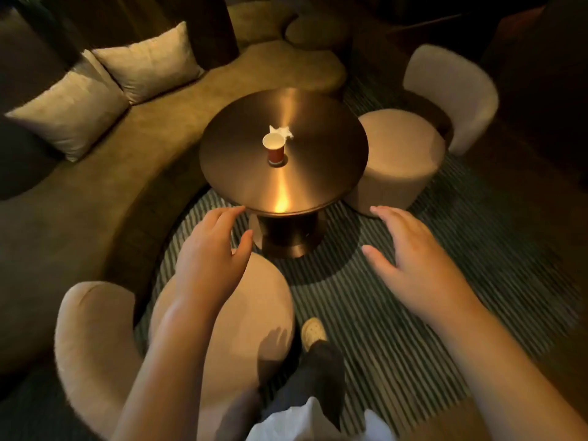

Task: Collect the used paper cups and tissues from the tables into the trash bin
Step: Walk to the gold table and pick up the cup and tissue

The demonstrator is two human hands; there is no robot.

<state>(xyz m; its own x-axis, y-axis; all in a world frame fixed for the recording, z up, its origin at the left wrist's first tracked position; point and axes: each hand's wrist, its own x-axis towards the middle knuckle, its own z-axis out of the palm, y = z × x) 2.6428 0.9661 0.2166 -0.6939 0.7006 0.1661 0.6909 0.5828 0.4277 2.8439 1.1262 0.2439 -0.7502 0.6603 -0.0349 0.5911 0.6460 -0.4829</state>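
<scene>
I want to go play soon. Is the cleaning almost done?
Nothing looks done here: the red paper cup and the tissue behind it sit on the round table. The left hand and right hand hold nothing, short of the table. Both things need collecting.

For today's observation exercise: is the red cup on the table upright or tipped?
Upright: the red cup stands on its base, open rim facing up.

- You have no text, label, brand, number or sign to read anywhere in this dim, slightly blurred view.
- The red paper cup [275, 150] at the centre of the frame is too small for you to make out any print.
</scene>
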